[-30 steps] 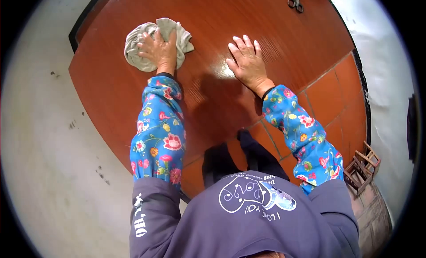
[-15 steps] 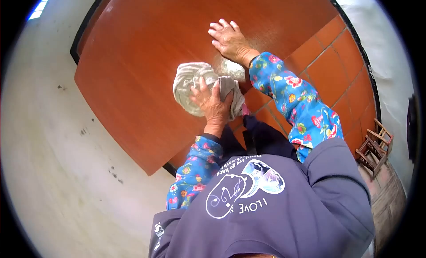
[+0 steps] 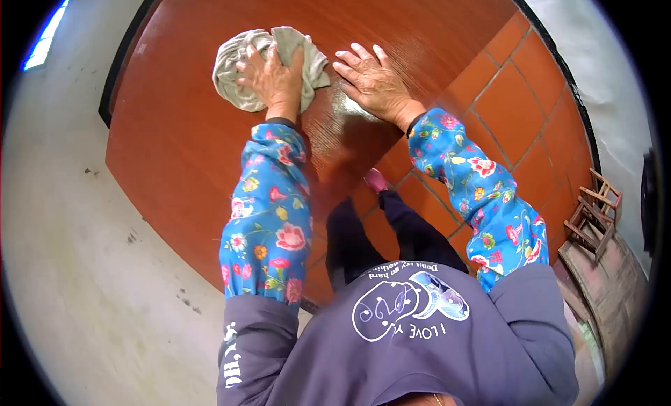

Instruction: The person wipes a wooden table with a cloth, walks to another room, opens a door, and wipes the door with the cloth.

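Observation:
My left hand point(image 3: 274, 77) presses down on a crumpled pale grey cloth point(image 3: 234, 70), its fingers curved over the folds and the thumb at the cloth's right side. Beneath the cloth lies a reddish-brown wooden tabletop point(image 3: 182, 147). To the right, my right hand point(image 3: 377, 84) rests palm down on the same surface with the fingers apart and nothing in them. A shiny, streaked patch of the top shows between my hands. Blue floral sleeves cover both forearms.
Orange floor tiles point(image 3: 521, 102) lie beyond the table's right edge. A small wooden stool point(image 3: 593, 221) stands at the far right, by a pale wall. Another pale wall point(image 3: 77, 217) runs along the left. My legs and a pink shoe point(image 3: 376, 179) show below the table edge.
My left hand has pushed the cloth forward and left, away from my body. My right hand has shifted slightly right and nearer to me, staying flat.

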`<state>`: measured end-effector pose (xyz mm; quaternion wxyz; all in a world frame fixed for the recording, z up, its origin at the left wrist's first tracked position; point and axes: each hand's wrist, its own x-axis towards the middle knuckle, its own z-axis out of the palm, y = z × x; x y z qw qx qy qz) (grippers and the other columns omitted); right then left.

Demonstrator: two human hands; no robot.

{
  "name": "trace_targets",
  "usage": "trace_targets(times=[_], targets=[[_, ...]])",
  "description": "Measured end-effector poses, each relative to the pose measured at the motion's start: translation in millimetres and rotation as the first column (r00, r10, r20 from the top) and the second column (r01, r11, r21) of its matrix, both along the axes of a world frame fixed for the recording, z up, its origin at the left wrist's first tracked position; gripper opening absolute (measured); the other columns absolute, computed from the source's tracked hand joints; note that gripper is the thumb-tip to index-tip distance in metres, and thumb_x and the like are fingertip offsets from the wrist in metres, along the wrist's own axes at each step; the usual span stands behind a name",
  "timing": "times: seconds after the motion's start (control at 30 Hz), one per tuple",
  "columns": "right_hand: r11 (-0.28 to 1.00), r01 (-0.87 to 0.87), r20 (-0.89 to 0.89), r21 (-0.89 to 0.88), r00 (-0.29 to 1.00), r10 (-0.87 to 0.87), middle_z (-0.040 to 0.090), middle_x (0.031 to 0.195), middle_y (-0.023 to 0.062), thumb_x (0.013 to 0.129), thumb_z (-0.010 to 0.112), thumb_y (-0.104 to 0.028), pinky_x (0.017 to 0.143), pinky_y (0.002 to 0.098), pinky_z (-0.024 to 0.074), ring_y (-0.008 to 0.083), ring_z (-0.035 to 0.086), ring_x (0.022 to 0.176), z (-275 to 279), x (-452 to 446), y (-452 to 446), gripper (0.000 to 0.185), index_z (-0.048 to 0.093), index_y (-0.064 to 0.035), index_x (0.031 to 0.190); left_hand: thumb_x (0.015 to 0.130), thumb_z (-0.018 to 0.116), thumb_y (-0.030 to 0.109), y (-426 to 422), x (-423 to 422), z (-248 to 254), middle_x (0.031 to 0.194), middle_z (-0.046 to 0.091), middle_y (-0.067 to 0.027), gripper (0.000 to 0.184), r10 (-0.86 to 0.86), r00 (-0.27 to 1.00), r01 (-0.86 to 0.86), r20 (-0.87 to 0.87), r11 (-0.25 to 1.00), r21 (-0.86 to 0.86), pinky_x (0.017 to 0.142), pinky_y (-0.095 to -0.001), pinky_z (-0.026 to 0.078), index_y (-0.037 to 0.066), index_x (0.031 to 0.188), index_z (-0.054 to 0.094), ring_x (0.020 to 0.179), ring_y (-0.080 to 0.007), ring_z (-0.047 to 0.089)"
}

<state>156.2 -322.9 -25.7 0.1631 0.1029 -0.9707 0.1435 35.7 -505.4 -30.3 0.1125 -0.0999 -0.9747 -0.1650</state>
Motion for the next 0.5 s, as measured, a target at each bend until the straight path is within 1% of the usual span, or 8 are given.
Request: trace_targets(times=[0.13, 0.2, 0.23, 0.3, 0.33, 0.4, 0.43, 0.5], targets=[[1.0, 0.031, -0.049, -0.001, 0.998, -0.031, 0.053, 0.14, 0.0065, 0.097, 0.053, -0.026, 0.114, 0.0501, 0.027, 0.0262, 0.042, 0.136, -9, -2, 2, 0.038, 0.057, -0.0113, 0.131, 0.084, 0.061, 0.062, -3, 7, -13, 0.15, 0.039, -0.0174, 0.069, -0.01, 0.999, 0.012, -0.045, 0.999, 0.047, 0.109, -0.0712, 0.016, 0.013, 0.131, 0.06, 0.138, -0.0548, 0.024], [0.998, 0.045, -0.08, 0.033, 0.996, -0.042, 0.053, 0.14, 0.0071, 0.097, 0.052, -0.024, 0.114, 0.0494, 0.0281, 0.0256, 0.043, 0.135, -10, -6, 2, 0.039, 0.055, -0.0102, 0.132, 0.079, 0.07, 0.054, -4, 44, -22, 0.146, 0.044, -0.0174, 0.059, -0.089, 0.978, 0.102, -0.19, 0.993, 0.059, 0.102, -0.0737, 0.024, 0.011, 0.119, 0.065, 0.134, -0.0541, 0.032], [0.998, 0.044, -0.079, 0.051, 0.996, -0.04, 0.052, 0.141, 0.0076, 0.097, 0.05, -0.021, 0.113, 0.0497, 0.0288, 0.0259, 0.044, 0.135, -11, -7, 2, 0.041, 0.053, -0.0091, 0.135, 0.075, 0.074, 0.049, -2, 71, -17, 0.144, 0.046, -0.0168, 0.055, -0.103, 0.975, 0.114, -0.197, 0.992, 0.05, 0.099, -0.0747, 0.027, 0.012, 0.114, 0.066, 0.132, -0.0535, 0.034], [0.995, 0.027, -0.088, 0.095, 0.996, -0.018, 0.051, 0.143, 0.0075, 0.097, 0.047, -0.018, 0.114, 0.0495, 0.0282, 0.0261, 0.043, 0.136, -12, -6, 6, 0.041, 0.052, -0.0083, 0.136, 0.07, 0.077, 0.044, 2, 134, -11, 0.143, 0.046, -0.017, 0.052, -0.13, 0.981, 0.144, -0.146, 0.986, 0.088, 0.1, -0.0742, 0.026, 0.014, 0.11, 0.066, 0.133, -0.0537, 0.032], [0.992, 0.022, -0.091, 0.125, 0.996, -0.011, 0.051, 0.143, 0.0075, 0.097, 0.047, -0.017, 0.114, 0.0495, 0.0276, 0.0263, 0.042, 0.136, -13, -7, 6, 0.041, 0.052, -0.008, 0.137, 0.069, 0.078, 0.043, 3, 164, -7, 0.143, 0.045, -0.0178, 0.053, -0.147, 0.984, 0.156, -0.104, 0.984, 0.084, 0.102, -0.0734, 0.024, 0.015, 0.112, 0.065, 0.134, -0.0538, 0.031], [1.0, -0.007, -0.091, 0.027, 0.996, 0.009, 0.053, 0.141, 0.0101, 0.094, 0.046, -0.017, 0.113, 0.0544, 0.0271, 0.0305, 0.043, 0.136, -23, -10, 10, 0.041, 0.054, -0.0083, 0.134, 0.069, 0.079, 0.042, 2, 215, 7, 0.147, 0.04, -0.0184, 0.055, -0.223, 0.975, 0.223, -0.012, 0.962, 0.155, 0.106, -0.0731, 0.018, 0.016, 0.115, 0.063, 0.135, -0.0536, 0.028], [1.0, -0.021, -0.076, -0.02, 0.997, 0.02, 0.053, 0.141, 0.0102, 0.096, 0.045, -0.018, 0.114, 0.0543, 0.0255, 0.031, 0.042, 0.136, -22, -9, 11, 0.04, 0.053, -0.0081, 0.134, 0.07, 0.079, 0.044, 2, 232, 16, 0.145, 0.042, -0.0183, 0.055, -0.24, 0.971, 0.238, -0.005, 0.961, 0.139, 0.105, -0.0698, 0.021, 0.014, 0.113, 0.064, 0.132, -0.0535, 0.03], [0.993, -0.044, -0.015, -0.111, 0.999, 0.043, 0.052, 0.142, 0.0098, 0.097, 0.045, -0.019, 0.115, 0.0545, 0.0239, 0.031, 0.04, 0.138, -16, -10, 8, 0.04, 0.053, -0.0083, 0.135, 0.071, 0.078, 0.045, -9, 240, 16, 0.146, 0.039, -0.0195, 0.054, -0.284, 0.959, 0.28, 0.012, 0.952, 0.124, 0.105, -0.0701, 0.021, 0.016, 0.115, 0.063, 0.132, -0.0544, 0.029]])
